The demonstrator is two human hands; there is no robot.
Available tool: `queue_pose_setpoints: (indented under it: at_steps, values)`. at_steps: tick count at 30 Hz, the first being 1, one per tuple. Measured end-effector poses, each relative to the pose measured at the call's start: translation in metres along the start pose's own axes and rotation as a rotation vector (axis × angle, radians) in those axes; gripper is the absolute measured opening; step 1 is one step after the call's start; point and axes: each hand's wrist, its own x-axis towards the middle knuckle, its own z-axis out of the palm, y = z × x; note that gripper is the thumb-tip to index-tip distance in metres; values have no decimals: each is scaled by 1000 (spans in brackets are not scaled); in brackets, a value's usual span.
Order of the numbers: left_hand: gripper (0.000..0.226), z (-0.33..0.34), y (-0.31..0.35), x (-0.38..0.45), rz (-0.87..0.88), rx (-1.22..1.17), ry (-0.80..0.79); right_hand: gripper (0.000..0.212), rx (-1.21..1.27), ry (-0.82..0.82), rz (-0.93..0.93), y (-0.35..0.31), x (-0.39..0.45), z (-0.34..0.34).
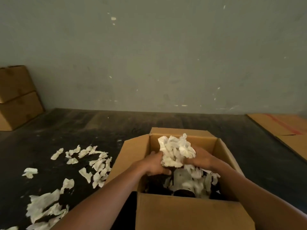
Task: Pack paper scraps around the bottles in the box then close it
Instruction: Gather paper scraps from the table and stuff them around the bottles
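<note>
On the dark floor, at about 6 o'clock from centre, stands an open cardboard box with its flaps folded outward. Its long axis appears to run from 6 towards 12 o'clock, away from the person, mouth facing straight up.

Both hands are inside the mouth of the box. The left hand and the right hand press in from either side on a bundle of white paper scraps, fingers curled and closed on it; the bundle sits above the rim, towards the far wall of the box. The fingertips are mostly buried in the paper.

Below the hands, loose packed scraps lie among dark bottles — the bottles stand upright, only their dark tops showing, and their count cannot be told. A pale patch on one may be a label; nothing on it is legible.

Loose floor scraps are scattered from 8 to 9 o'clock of the box, just beside its left flap and further out.

Two closed stacked cartons stand against the wall at 10 o'clock, well apart from the box. A flattened carton bearing a red stripe lies at 3 o'clock — no writing readable on it.

The wall is grey-green, scuffed and chipped. The floor is dark, worn and dusty.
</note>
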Motion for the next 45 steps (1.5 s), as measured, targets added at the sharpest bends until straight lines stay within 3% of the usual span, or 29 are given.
queue_pose_setpoints:
  at_steps: [2, 5, 9, 12, 14, 16, 21, 27, 31, 34, 38, 42, 45]
  values:
    - [98, 4, 5, 2, -55, 69, -81, 104, -76, -38, 90, 12, 4, -5]
    - [109, 7, 3, 7, -92, 175, -143, 105, -30, -66, 127, 13, 4, -16]
    - [80, 6, 7, 15, -75, 104, -152, 84, 15, 40, 86, 17, 9, -17]
    - [69, 10, 9, 22, -54, 41, -8, 67, 19, 121, 117, 20, 13, -11]
    - [87, 16, 6, 28, -102, 51, -5, 65, -86, 53, 157, 24, 15, -6]
    - [105, 26, 1, 36, -127, 93, -123, 70, -242, -115, 225, 33, 17, 4]
    - [124, 60, -14, 60, -140, 249, -329, 72, -443, -436, 336, 65, 33, 41]
    - [130, 85, -20, 79, -108, 198, -315, 71, -478, -496, 340, 74, 56, 75]
    - [119, 94, -23, 88, -106, 311, -379, 73, -476, -491, 296, 81, 57, 84]
    - [132, 94, -23, 88, -138, 350, -378, 74, -479, -508, 252, 82, 56, 85]
    - [130, 80, -20, 79, -166, 416, -400, 68, -412, -511, 171, 76, 47, 56]
    - [112, 56, -6, 66, -136, 458, -436, 59, -389, -474, 106, 70, 24, 16]
    - [108, 54, -1, 55, -137, 455, -458, 79, -520, -624, 230, 72, 0, 14]
